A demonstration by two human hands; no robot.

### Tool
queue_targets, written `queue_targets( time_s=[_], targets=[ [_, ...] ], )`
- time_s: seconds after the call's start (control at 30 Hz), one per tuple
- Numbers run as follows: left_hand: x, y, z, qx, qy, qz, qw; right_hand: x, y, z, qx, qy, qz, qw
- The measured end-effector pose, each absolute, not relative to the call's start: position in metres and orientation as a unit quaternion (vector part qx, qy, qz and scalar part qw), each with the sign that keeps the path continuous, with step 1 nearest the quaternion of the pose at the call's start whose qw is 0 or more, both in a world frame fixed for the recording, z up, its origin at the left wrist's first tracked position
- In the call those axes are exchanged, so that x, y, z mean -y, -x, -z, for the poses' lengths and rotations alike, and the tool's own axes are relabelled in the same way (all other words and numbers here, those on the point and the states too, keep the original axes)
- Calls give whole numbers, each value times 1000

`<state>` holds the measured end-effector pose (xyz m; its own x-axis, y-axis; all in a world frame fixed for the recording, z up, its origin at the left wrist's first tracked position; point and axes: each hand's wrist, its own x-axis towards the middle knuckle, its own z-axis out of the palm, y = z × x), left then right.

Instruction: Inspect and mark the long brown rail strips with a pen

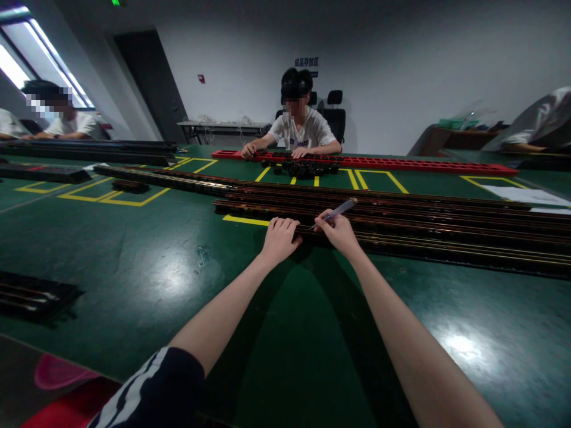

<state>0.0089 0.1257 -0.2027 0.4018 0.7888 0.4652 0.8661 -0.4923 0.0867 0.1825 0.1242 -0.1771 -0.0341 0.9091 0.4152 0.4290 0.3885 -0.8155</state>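
Note:
My left hand (281,242) is closed over the near left end of a long black rail (423,249), its thumb on the front side. In my right hand (341,233) is a small screwdriver (341,208) with a clear handle, held like a pen. It slants down to the left, its thin tip at the rail just right of my left fingers; the exact contact point is too small to make out. Right behind this rail lie several more dark rails (401,208) with copper-coloured lines, side by side and running off to the right.
A person (303,128) sits opposite, hands at a pile of small black parts (303,165) by a long red slotted rail (446,163). More dark strips lie at left (35,294). Yellow tape marks the green table (156,297). White papers (526,195) lie at right.

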Motion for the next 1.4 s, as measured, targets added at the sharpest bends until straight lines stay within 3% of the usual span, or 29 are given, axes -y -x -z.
queue_targets(
  time_s=[1.4],
  targets=[
    [-127, -8, 207, 504, 829, 233, 66, -122, -190, 172, 666, 530, -216, 478]
  ],
)
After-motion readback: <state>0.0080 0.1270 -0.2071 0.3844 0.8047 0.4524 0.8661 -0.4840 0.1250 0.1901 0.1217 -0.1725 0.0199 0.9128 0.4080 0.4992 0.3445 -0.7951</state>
